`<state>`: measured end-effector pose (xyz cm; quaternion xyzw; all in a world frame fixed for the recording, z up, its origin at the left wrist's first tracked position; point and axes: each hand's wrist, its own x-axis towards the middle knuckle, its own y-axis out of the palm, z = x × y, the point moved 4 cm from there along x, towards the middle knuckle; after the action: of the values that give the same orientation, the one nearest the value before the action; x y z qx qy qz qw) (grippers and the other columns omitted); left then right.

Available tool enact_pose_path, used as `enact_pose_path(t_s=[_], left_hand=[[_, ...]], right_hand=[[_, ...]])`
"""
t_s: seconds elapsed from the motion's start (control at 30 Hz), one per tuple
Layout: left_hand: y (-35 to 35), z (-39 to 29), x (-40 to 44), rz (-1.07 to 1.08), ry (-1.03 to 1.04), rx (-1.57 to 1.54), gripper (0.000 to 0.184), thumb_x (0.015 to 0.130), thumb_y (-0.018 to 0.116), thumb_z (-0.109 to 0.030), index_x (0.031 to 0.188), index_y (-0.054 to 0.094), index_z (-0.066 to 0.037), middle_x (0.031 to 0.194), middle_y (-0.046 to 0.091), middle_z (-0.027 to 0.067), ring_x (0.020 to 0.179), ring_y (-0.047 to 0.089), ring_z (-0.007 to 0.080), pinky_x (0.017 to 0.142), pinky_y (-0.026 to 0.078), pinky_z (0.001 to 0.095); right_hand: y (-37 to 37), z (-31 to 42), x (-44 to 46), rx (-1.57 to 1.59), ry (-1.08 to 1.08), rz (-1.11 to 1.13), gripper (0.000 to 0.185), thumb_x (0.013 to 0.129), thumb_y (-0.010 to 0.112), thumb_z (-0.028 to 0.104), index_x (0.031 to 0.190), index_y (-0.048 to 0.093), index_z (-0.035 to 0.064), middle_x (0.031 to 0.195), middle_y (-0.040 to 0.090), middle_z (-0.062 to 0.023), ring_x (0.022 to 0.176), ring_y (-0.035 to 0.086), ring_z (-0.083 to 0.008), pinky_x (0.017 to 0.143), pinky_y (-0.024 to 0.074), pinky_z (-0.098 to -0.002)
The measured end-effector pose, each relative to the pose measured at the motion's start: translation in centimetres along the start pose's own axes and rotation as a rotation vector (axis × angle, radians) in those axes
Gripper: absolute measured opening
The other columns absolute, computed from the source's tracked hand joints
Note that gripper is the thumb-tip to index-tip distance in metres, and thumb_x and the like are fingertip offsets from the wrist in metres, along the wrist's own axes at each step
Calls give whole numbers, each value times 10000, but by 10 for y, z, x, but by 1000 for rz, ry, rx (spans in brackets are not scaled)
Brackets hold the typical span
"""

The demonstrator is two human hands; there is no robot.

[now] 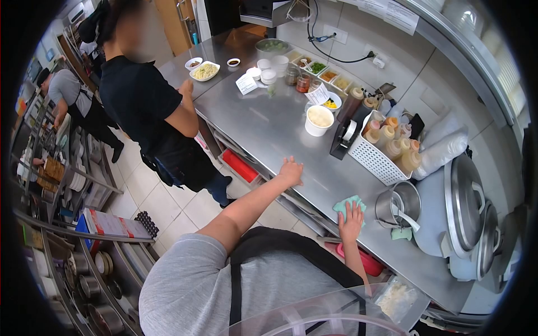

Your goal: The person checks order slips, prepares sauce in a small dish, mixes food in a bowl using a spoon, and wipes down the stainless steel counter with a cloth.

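Note:
My right hand (351, 223) lies with its fingers stretched out flat over a light green cloth (343, 205) on the steel counter (252, 131). A steel pot (412, 196) with a white-handled utensil in it stands just right of that hand. Beneath the pot, another bit of green cloth (401, 233) shows. My left hand (291, 171) rests at the counter's front edge with its fingers apart and nothing in it. Farther back, a white tub (319, 121) with pale food is the nearest container to my left hand.
A white basket (374, 158) of sauce bottles and large lidded pots (468, 201) line the wall. Small ingredient containers (318, 68) stand at the back. A co-worker in black (140, 101) stands at the counter's left, near a bowl of food (204, 71). Shelves (73, 269) hold pans.

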<state>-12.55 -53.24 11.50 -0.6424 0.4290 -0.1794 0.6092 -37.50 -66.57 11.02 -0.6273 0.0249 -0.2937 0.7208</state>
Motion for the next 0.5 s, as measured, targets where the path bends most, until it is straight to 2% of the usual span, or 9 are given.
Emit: enact_pose_path(t_s=[0.17, 0.23, 0.37, 0.43, 0.5], left_hand=[[1, -1, 1, -19, 3, 7, 786, 589, 715, -416, 1208, 416, -34, 1139, 466, 271, 1195, 312, 389, 999, 242, 468], [1, -2, 1, -43, -16, 100, 817, 615, 702, -444, 1260, 370, -70, 1113, 527, 170, 1218, 293, 318, 1001, 194, 486], [-1, -2, 0, -113, 2, 141, 833, 610, 706, -440, 1266, 354, -67, 1116, 524, 166, 1215, 292, 308, 997, 191, 491], [-7, -4, -6, -45, -20, 12, 792, 590, 719, -405, 1228, 403, -57, 1179, 421, 290, 1196, 305, 401, 996, 246, 458], [-8, -4, -6, -35, -13, 15, 793, 588, 720, -407, 1229, 404, -63, 1178, 415, 301, 1193, 310, 400, 995, 249, 456]], right_hand=[[-2, 1, 0, 16, 7, -11, 423, 797, 531, 274, 1185, 473, 115, 1262, 399, -124, 1181, 331, -335, 990, 235, -463], [-1, 1, 0, 29, -2, -16, 425, 791, 535, 273, 1181, 476, 112, 1258, 402, -130, 1179, 331, -340, 988, 234, -468], [0, -2, 0, 28, -8, -39, 430, 785, 540, 280, 1176, 478, 111, 1255, 402, -135, 1178, 330, -345, 985, 235, -472], [-1, -1, -1, 39, 3, -19, 435, 781, 545, 286, 1173, 480, 111, 1253, 404, -136, 1178, 330, -345, 984, 237, -471], [-3, 0, -1, 36, 6, -25, 437, 779, 546, 287, 1173, 481, 110, 1250, 406, -136, 1178, 330, -345, 984, 238, -471]])
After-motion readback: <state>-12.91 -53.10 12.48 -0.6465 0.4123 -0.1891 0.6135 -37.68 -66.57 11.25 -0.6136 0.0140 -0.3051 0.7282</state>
